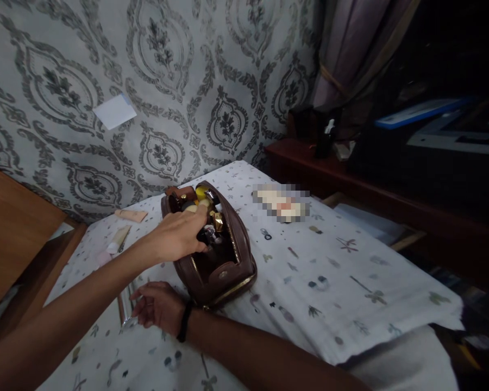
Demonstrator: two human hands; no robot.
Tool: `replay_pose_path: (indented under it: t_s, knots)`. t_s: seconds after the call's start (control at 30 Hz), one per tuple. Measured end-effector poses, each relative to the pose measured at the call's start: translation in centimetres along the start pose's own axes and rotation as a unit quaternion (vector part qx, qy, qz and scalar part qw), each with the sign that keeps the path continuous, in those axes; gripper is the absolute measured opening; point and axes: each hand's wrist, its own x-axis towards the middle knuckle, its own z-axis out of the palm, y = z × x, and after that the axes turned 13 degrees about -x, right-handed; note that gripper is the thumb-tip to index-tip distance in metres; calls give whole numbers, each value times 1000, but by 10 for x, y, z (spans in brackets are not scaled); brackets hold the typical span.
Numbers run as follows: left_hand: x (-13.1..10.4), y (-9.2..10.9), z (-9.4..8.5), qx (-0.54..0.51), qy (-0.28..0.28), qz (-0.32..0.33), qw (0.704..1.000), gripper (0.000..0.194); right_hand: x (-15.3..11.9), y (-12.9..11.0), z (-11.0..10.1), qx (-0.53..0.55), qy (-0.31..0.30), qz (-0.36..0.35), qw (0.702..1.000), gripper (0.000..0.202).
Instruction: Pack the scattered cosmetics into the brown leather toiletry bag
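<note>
A brown zip bag (244, 258) lies unzipped on the cloth-covered table, packed with small cosmetic items. My left hand (183, 233) reaches over its opening, thumb and fingers apart. The fingertips rest among the contents, against a pale yellowish item; I see no firm hold. Near them are a gold faceted cap (217, 221) and a yellow round item (201, 193). Below the bag, my right hand (158, 307), with a black band on its wrist, is turned sideways, fingers loosely bent and apart. Its fingertips are beside a slim silver-ended tube (125, 312) on the cloth.
Left of the bag lie a peach tube (131, 215) and a pale tube with a white cap (119, 239). A blurred-out item (281, 203) is on the right of the patterned tablecloth (334, 277). Beyond stands a dark red cabinet (285, 157) with a dropper bottle (326, 138).
</note>
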Motion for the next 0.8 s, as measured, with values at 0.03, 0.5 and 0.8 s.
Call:
replay_pose_path:
  t_s: [0.03,0.5,0.8]
  knots:
    - [0,0,0,2,-1,-1,1000,40,0,0,0,1,0,1,1000,27]
    - [5,6,-4,15,-41,-2,999,36,0,0,1,3,4,1,1000,23]
    - [7,6,-4,59,-61,-13,996,40,-2,-5,3,7,15,20,1000,13]
